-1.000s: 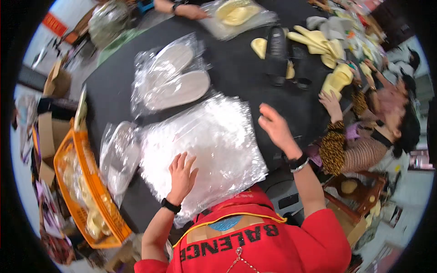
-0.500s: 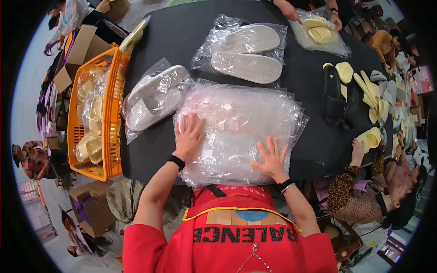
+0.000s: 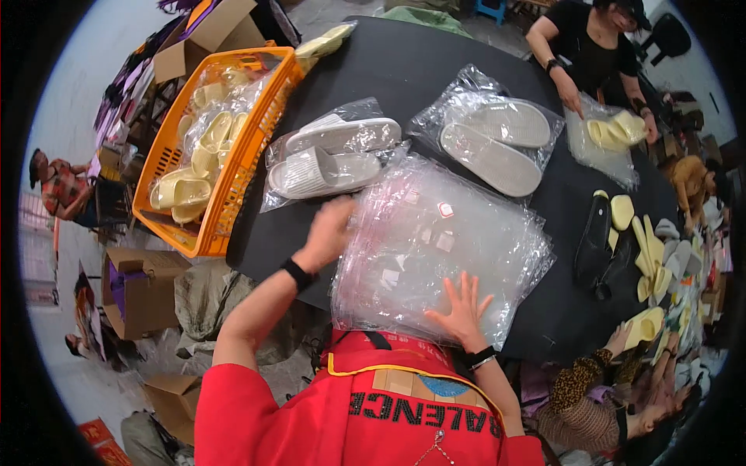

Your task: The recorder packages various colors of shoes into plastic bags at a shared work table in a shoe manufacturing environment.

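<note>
A stack of clear plastic bags (image 3: 482,225) lies on the black table in front of me. My right hand (image 3: 464,314) is open on its near part, fingers spread. Beside the stack's left edge is my left hand (image 3: 330,233); its fingers look bent but are smeared, and I cannot tell whether they touch the bags. Past it, a bagged pair of white slide slippers (image 3: 334,159) rests on the table, one sole down and one on its side. Beyond the stack, another bagged pair of whitish slippers (image 3: 497,144) shows its soles.
An orange basket (image 3: 233,194) at the left holds bagged yellow slippers. Black slippers (image 3: 594,245) and loose yellow slippers (image 3: 651,256) lie at the right. Across the table a co-worker (image 3: 594,46) handles a bagged yellow pair (image 3: 614,132); another person's hand (image 3: 619,339) holds a yellow slipper.
My left hand has come off the bag stack to its left edge, its fingers no longer spread flat. The right hand stays on the stack. The whole view has turned and shifted.
</note>
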Action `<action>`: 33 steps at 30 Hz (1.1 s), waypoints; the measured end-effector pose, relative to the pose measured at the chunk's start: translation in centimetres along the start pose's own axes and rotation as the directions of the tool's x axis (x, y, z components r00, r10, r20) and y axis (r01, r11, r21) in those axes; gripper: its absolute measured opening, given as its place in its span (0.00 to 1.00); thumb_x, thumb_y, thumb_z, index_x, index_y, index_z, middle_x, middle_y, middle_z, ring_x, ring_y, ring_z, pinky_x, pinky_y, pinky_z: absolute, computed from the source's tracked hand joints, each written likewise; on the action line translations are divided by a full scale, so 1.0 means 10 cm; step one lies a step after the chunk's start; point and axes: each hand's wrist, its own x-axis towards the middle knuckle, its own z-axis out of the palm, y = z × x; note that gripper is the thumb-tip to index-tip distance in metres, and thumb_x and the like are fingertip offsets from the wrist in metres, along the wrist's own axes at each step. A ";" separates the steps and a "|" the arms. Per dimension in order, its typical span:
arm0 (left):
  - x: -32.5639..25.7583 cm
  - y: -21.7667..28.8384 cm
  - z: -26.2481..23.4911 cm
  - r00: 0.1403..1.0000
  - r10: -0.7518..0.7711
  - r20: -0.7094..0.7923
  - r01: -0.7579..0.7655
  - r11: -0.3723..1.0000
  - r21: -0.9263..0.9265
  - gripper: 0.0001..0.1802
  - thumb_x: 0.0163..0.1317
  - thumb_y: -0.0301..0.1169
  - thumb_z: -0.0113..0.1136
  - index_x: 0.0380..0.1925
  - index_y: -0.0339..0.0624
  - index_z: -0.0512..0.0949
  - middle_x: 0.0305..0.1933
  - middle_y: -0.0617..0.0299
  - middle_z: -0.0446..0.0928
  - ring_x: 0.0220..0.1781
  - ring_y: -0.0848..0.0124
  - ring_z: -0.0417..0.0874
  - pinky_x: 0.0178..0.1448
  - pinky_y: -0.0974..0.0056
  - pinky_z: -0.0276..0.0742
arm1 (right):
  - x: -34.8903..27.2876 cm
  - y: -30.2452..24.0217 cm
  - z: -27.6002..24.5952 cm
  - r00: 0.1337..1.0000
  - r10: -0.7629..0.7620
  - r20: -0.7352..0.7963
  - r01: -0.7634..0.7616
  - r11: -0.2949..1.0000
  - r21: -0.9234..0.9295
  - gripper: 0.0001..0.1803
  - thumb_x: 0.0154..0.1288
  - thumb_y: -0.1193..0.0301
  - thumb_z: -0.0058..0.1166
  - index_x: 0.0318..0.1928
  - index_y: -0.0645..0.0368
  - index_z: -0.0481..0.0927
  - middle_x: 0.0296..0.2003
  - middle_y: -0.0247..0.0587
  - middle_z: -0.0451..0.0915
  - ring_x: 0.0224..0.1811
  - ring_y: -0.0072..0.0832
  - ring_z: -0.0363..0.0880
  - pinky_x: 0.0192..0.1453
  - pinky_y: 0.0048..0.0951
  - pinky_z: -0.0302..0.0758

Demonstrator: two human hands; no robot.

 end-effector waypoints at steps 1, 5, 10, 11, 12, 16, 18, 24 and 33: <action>0.15 -0.04 -0.10 0.964 -0.018 -0.267 0.029 0.999 0.037 0.18 0.48 0.29 0.56 0.42 0.42 0.73 0.40 0.50 0.74 0.44 0.52 0.72 0.49 0.55 0.68 | -0.01 0.02 -0.06 0.999 0.027 -0.017 -0.027 1.000 0.005 0.47 0.42 0.37 0.51 0.62 0.46 0.60 0.66 0.49 0.43 0.69 0.48 0.33 0.58 0.71 0.22; 0.40 -1.04 -0.24 0.824 -0.061 -0.564 0.366 0.816 0.446 0.32 0.45 0.39 0.61 0.52 0.38 0.67 0.54 0.44 0.66 0.58 0.52 0.64 0.61 0.53 0.59 | -0.04 0.10 0.12 1.000 0.012 -0.020 -0.013 0.998 -0.066 0.48 0.42 0.33 0.48 0.62 0.44 0.59 0.66 0.47 0.44 0.69 0.48 0.34 0.57 0.73 0.25; 0.41 -1.86 -0.29 0.692 -0.549 -0.468 0.428 0.835 -0.346 0.49 0.42 0.36 0.67 0.61 0.36 0.50 0.61 0.44 0.58 0.63 0.56 0.61 0.63 0.60 0.57 | 0.01 0.02 0.18 0.998 0.056 -0.010 -0.056 0.995 -0.081 0.46 0.44 0.34 0.47 0.63 0.40 0.58 0.67 0.45 0.42 0.69 0.46 0.33 0.58 0.72 0.28; 0.44 -1.88 -0.28 0.705 -0.562 -0.432 0.484 0.827 -0.286 0.51 0.41 0.38 0.67 0.62 0.40 0.48 0.61 0.43 0.58 0.62 0.53 0.60 0.63 0.58 0.57 | -0.02 0.03 0.18 0.999 0.041 0.011 -0.040 0.997 -0.066 0.46 0.45 0.34 0.46 0.63 0.40 0.58 0.67 0.45 0.42 0.69 0.46 0.33 0.58 0.72 0.28; 0.48 -1.88 -0.28 0.708 -0.578 -0.406 0.539 0.813 -0.219 0.53 0.40 0.40 0.68 0.64 0.43 0.45 0.61 0.42 0.57 0.62 0.50 0.60 0.63 0.57 0.56 | -0.02 0.04 0.20 0.997 0.076 -0.029 -0.078 0.995 -0.068 0.46 0.45 0.34 0.46 0.63 0.40 0.58 0.67 0.45 0.42 0.69 0.46 0.33 0.58 0.72 0.28; 0.76 -1.10 -0.46 0.568 -0.721 -0.398 0.805 0.588 0.082 0.56 0.39 0.42 0.66 0.65 0.61 0.39 0.64 0.45 0.52 0.64 0.44 0.53 0.64 0.47 0.51 | -0.08 0.09 0.28 0.996 0.076 -0.047 -0.079 0.995 -0.057 0.45 0.45 0.34 0.47 0.63 0.40 0.58 0.66 0.46 0.44 0.69 0.47 0.34 0.57 0.73 0.28; 0.87 -1.33 -0.49 0.621 -0.667 -0.411 0.759 0.643 0.102 0.55 0.39 0.39 0.66 0.65 0.61 0.41 0.66 0.47 0.50 0.66 0.47 0.51 0.64 0.45 0.51 | -0.08 0.06 0.28 0.997 0.058 -0.049 -0.061 0.996 -0.065 0.45 0.46 0.34 0.47 0.63 0.40 0.58 0.66 0.46 0.44 0.69 0.47 0.35 0.56 0.74 0.28; 1.07 -1.73 -0.42 0.780 -0.621 -0.074 0.623 0.782 0.005 0.51 0.36 0.37 0.65 0.62 0.49 0.49 0.57 0.39 0.59 0.56 0.46 0.66 0.57 0.56 0.66 | -0.08 -0.14 0.15 0.999 0.032 -0.034 -0.035 0.997 -0.075 0.43 0.48 0.36 0.47 0.62 0.41 0.59 0.66 0.46 0.45 0.69 0.47 0.36 0.57 0.73 0.28; 0.67 -2.23 -0.15 0.759 -0.579 -0.298 0.546 0.815 -0.195 0.39 0.37 0.30 0.56 0.55 0.42 0.57 0.43 0.44 0.68 0.44 0.53 0.73 0.47 0.58 0.70 | 0.08 -0.25 0.17 0.997 -0.069 0.014 0.068 0.995 0.070 0.37 0.55 0.45 0.48 0.64 0.37 0.55 0.66 0.45 0.44 0.69 0.46 0.38 0.60 0.69 0.33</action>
